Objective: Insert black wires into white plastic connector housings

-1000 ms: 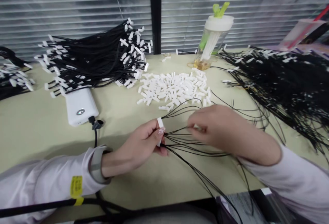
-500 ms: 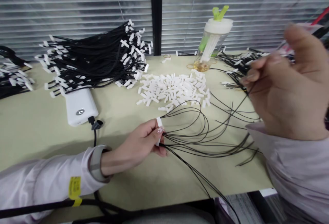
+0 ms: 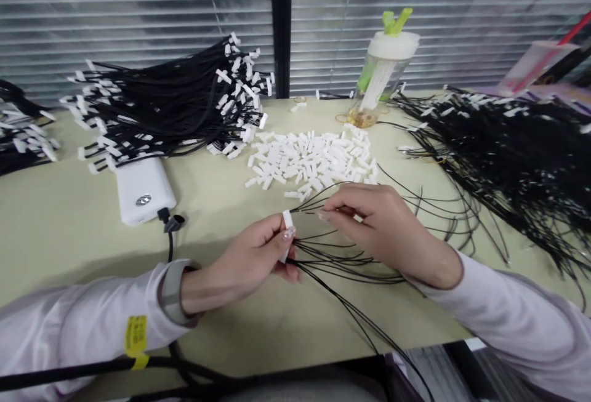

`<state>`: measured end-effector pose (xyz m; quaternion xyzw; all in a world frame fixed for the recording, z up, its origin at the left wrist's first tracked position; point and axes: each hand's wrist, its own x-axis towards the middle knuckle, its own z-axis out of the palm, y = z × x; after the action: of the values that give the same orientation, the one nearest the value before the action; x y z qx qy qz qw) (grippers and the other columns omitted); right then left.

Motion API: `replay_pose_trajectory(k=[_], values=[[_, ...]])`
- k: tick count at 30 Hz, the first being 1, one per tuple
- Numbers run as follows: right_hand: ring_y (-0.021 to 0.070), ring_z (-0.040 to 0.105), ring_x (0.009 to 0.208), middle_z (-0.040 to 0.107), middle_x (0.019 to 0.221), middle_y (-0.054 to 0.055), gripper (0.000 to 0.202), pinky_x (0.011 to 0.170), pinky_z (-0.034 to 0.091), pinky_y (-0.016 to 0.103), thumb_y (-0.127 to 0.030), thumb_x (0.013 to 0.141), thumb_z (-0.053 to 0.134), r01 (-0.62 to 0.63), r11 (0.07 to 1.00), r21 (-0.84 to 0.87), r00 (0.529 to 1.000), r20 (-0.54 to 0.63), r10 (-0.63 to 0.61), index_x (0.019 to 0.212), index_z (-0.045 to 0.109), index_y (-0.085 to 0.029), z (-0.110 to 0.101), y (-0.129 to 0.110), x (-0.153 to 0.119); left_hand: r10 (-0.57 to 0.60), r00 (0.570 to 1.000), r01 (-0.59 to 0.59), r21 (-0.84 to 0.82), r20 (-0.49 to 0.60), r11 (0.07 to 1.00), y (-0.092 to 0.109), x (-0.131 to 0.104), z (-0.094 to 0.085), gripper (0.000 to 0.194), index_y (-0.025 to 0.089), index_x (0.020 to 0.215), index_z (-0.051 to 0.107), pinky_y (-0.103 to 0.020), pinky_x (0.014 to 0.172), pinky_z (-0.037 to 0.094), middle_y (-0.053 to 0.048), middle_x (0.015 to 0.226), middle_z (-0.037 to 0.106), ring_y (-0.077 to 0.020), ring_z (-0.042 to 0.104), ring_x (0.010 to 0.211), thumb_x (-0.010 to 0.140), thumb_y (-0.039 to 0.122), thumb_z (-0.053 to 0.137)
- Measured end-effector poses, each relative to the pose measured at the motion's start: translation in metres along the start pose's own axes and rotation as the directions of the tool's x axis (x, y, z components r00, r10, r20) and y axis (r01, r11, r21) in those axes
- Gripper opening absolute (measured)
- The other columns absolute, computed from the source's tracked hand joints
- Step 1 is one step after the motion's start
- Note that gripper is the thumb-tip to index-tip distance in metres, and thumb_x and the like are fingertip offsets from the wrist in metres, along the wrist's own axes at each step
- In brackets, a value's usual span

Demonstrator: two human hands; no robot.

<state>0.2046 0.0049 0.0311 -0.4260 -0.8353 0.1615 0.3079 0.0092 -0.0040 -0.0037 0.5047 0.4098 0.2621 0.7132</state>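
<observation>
Left hand [image 3: 253, 260], lower center: thumb and fingers closed on white connector [image 3: 287, 220], center. Right hand [image 3: 383, 223], right of it: fingertips pinched on thin black wire [image 3: 310, 210]. Connector likely light, stiff, grip by sides; wires probably floppy, pinch near tip.

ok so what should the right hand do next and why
Probably ease the pinched wire straight toward the upper part of the white connector housing. The right hand has it between thumb and finger, and its free end appears to point at the housing from a short way off. The left hand grips the housing, which should brace it.
</observation>
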Motion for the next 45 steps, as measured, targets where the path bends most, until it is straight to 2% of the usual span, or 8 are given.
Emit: replay_pose_trajectory(k=[10,16,21,31,40,45], values=[[0.0081,0.049,0.064,0.058,0.069,-0.001,0.010,0.062,0.035,0.020,-0.013,0.078,0.049,0.039,0.998,-0.047,0.996,0.080,-0.035,0.073,0.057,-0.016,0.007,-0.002,0.002,-0.034,0.999,0.032,0.088,0.016,0.996,0.006,-0.003,0.002,0.019,0.018,0.074,0.043,-0.021,0.053,0.046,0.006,0.064,0.045,-0.0063,0.055,0.050,0.082,0.034,0.044],[0.0090,0.047,0.063,0.055,0.067,0.000,0.012,0.060,0.033,0.021,-0.015,0.080,0.047,0.038,0.995,-0.092,0.992,0.126,-0.026,0.071,0.056,-0.016,0.007,-0.002,0.002,-0.034,0.999,0.031,0.096,0.029,0.995,0.005,-0.003,0.001,0.018,0.017,0.075,0.043,-0.021,0.054,0.046,0.006,0.066,0.046,-0.0063,0.055,0.051,0.083,0.034,0.042],[0.0088,0.046,0.063,0.055,0.067,0.000,0.011,0.060,0.033,0.020,-0.016,0.080,0.047,0.053,0.997,-0.064,0.992,0.120,-0.045,0.072,0.055,-0.016,0.006,-0.001,0.002,-0.043,0.999,0.040,0.108,0.031,0.993,0.006,-0.004,0.003,0.018,0.017,0.074,0.042,-0.021,0.053,0.046,0.006,0.065,0.045,-0.0061,0.055,0.050,0.083,0.032,0.041],[0.0054,0.040,0.055,0.046,0.058,-0.004,0.022,0.055,0.030,0.017,-0.022,0.085,0.041,-0.093,0.994,0.051,0.986,0.145,0.085,0.065,0.048,-0.016,0.008,-0.001,0.005,-0.051,0.998,0.046,0.186,0.025,0.982,0.011,-0.006,0.006,0.017,0.016,0.073,0.041,-0.021,0.054,0.047,0.006,0.064,0.044,-0.0059,0.054,0.051,0.083,0.030,0.039],[0.0063,0.040,0.056,0.046,0.058,-0.004,0.023,0.054,0.028,0.019,-0.021,0.085,0.040,-0.090,0.995,-0.030,0.992,0.085,0.092,0.063,0.043,-0.016,0.022,-0.009,0.000,-0.012,0.999,-0.003,0.274,0.053,0.962,0.005,-0.008,0.004,0.022,0.017,0.071,0.043,-0.023,0.051,0.047,0.004,0.066,0.046,-0.0090,0.056,0.053,0.083,0.035,0.039],[0.0077,0.046,0.062,0.053,0.066,-0.002,0.014,0.059,0.033,0.020,-0.020,0.084,0.043,-0.047,0.998,-0.041,0.998,0.049,0.049,0.072,0.050,-0.017,0.017,-0.010,0.003,0.020,1.000,-0.022,0.195,0.008,0.981,0.004,-0.006,0.005,0.022,0.016,0.070,0.044,-0.023,0.052,0.048,0.004,0.064,0.047,-0.0087,0.056,0.052,0.081,0.035,0.044]])
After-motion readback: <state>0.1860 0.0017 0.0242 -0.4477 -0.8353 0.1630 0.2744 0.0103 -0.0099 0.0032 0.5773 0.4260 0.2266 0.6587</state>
